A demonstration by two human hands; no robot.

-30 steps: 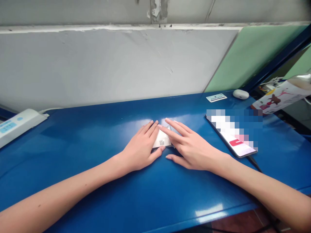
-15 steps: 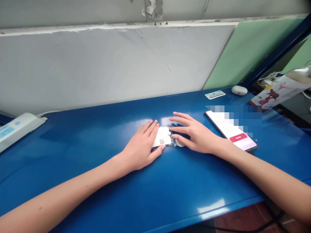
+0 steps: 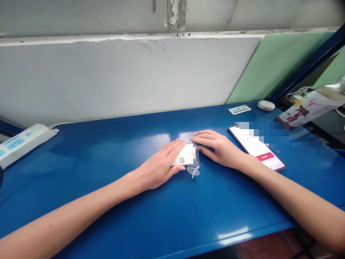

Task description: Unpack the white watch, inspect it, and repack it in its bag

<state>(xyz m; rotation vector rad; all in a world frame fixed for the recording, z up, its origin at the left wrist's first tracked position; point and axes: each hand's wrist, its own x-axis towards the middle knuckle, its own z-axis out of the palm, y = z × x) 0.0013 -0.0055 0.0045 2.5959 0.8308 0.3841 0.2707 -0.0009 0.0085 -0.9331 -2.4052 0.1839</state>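
Note:
On the blue table, a small white card with a square printed code sits in a clear plastic sleeve. My left hand lies over its left part, fingers across the top and thumb along the near edge. By the sleeve's right edge is my right hand, fingers slightly bent and thumb apart from them. Its thumb tip is at the plastic; whether it presses on it I cannot tell. A clear round tag with a short beaded cord lies at the sleeve's near right corner.
A phone with a lit, partly blurred screen lies right of my right hand. Farther back are a small printed card and a white earbud case. A bottle leans at right; a white power strip sits at left.
My right hand has drawn its fingers closer together and shifted slightly right. The round tag and cord, partly covered before, now show below the sleeve. My left hand stays on the card.

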